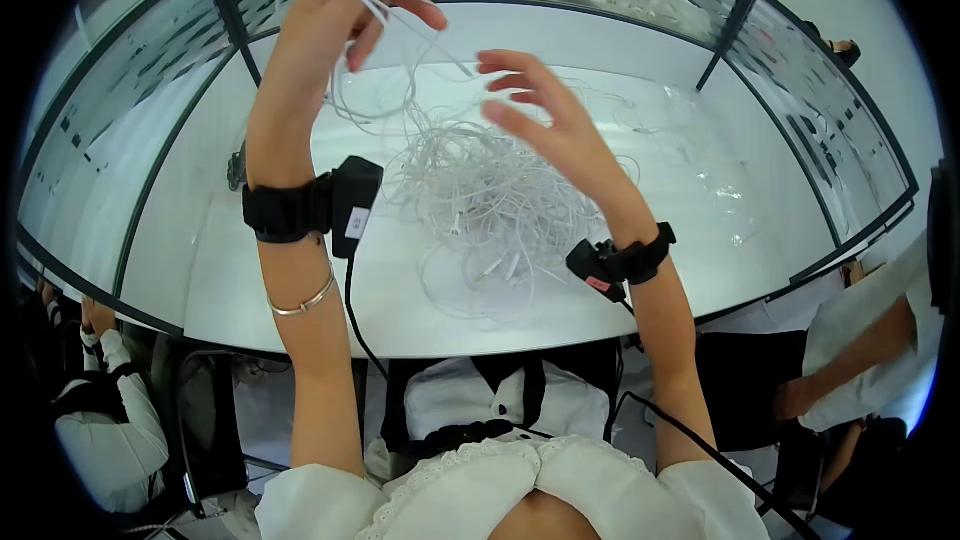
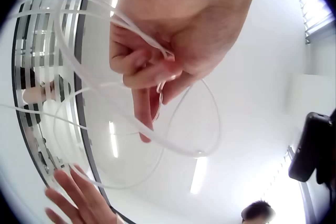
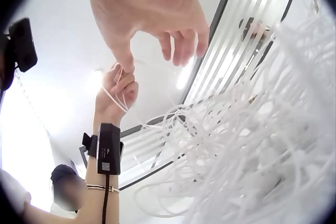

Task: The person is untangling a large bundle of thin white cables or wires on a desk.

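My left hand (image 1: 345,15), raised over the back left of the table, grips loops of thin white cable (image 2: 86,77) between curled fingers and thumb. The loops hang around the hand and trail down. To its right and a little lower, my right hand (image 1: 545,115) is held in the air with fingers spread and nothing between them; in the right wrist view this hand (image 3: 152,14) has its fingers loosely bent. Below both hands a large tangled heap of white cables (image 1: 500,190) lies on the white table (image 1: 240,280). Some small white plugs (image 1: 510,265) show at its near side.
Glass partitions with dark frames (image 1: 740,20) enclose the table's back and sides. Clear plastic wrapping (image 1: 715,180) lies on the right part of the table. A small dark object (image 1: 237,168) is at the left edge. Other people sit or stand at the far left and right.
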`<state>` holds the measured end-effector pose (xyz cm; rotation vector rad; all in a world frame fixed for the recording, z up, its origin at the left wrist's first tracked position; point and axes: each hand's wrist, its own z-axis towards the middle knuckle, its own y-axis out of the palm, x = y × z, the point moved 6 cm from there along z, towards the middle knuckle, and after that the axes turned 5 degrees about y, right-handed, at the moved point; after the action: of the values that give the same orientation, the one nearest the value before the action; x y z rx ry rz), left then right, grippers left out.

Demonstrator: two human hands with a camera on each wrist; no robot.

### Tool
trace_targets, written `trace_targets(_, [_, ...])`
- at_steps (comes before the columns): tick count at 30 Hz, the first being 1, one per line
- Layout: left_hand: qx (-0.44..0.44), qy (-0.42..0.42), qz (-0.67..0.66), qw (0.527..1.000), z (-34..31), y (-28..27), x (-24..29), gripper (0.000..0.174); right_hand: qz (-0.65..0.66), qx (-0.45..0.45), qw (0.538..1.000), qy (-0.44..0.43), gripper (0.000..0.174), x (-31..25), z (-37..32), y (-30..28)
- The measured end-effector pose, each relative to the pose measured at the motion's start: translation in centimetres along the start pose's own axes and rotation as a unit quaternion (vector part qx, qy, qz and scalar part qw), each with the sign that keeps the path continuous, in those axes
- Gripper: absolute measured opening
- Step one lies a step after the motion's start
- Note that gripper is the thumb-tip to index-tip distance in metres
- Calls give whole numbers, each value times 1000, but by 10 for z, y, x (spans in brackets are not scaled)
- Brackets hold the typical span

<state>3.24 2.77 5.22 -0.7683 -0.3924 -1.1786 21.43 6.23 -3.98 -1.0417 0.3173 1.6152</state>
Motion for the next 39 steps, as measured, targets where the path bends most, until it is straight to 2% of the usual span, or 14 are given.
trace_targets(4, [-132, 20, -34, 990, -7, 35, 24, 35, 25, -55, 998, 21, 48, -7, -8, 24])
trace_targets(6, [-179, 20, -76, 981, -10, 45, 24, 39, 71, -101, 991, 47, 42, -7, -9, 28])
trace_targets(8, [-150, 57, -29, 987, -9, 36, 25, 42, 123, -151, 978, 72, 29, -12, -8, 28])
trace_targets(14, [40, 51, 98, 993, -13, -18, 39, 35, 289, 62, 955, -23, 21, -28, 30, -56])
trace_targets(18, [-58, -89, 170, 980, -18, -12, 44, 28, 209, 155, 964, -59, 19, -54, 60, -130])
trace_targets(19, [-75, -86, 174, 978, -18, -10, 39, 27, 209, 197, 956, -58, 19, -65, 73, -150])
trace_targets(21, [-108, -79, 182, 974, -20, -7, 21, 26, 172, 185, 965, -68, 19, -77, 86, -171])
trace_targets(25, [-12, -117, 238, 964, -19, -12, 5, 20, 84, 176, 979, -58, 21, -110, 91, -189])
trace_targets(26, [12, -117, 223, 968, -21, -16, -9, 16, 84, 155, 981, -79, 18, -107, 95, -198])
trace_targets(29, [-49, -75, 355, 931, -19, -13, -37, 14, 33, 181, 983, -27, 22, -74, 88, -205])
trace_targets(30, [-58, -60, 385, 919, -17, -13, -58, 16, -1, 136, 991, -11, 26, -59, 84, -205])
trace_targets(32, [-76, -23, 435, 897, -19, -8, -109, 18, -77, 155, 985, -15, 24, -55, 72, -187])
trace_targets(35, [-156, -157, 393, 893, -21, 8, -149, 18, -60, 172, 983, 27, 25, -28, 57, -171])
trace_targets(39, [-157, -148, 472, 855, -28, -5, -159, 18, -28, 147, 981, 121, 23, 10, 41, -168])
